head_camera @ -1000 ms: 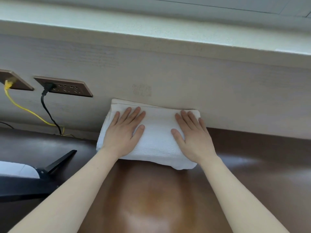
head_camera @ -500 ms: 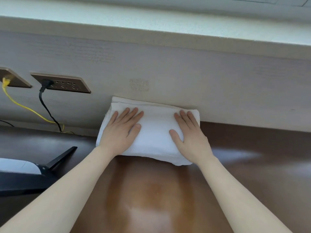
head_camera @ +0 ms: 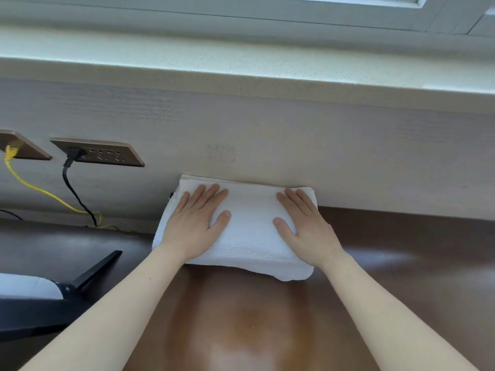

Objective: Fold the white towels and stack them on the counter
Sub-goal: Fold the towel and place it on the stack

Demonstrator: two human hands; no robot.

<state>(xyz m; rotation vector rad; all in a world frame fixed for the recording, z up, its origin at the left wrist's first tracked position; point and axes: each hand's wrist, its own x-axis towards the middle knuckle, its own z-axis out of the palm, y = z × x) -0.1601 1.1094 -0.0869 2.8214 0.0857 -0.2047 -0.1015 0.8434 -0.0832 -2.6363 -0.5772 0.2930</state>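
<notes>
A folded white towel stack (head_camera: 250, 231) lies on the dark brown counter (head_camera: 401, 263), pushed against the back wall. My left hand (head_camera: 197, 223) rests flat, palm down, on the stack's left half with fingers spread. My right hand (head_camera: 302, 223) presses flat on its right half the same way. Neither hand grips the cloth. How many towels make up the stack cannot be told.
Wall sockets (head_camera: 99, 152) sit at the left, with a black cable (head_camera: 76, 194) and a yellow cable (head_camera: 34, 187) running down behind the counter. A black stand leg with a white object (head_camera: 88, 271) lies at the near left. A window sill (head_camera: 241, 68) runs above.
Both hands stay flat on the towel stack in the same spots. Only the view has shifted slightly.
</notes>
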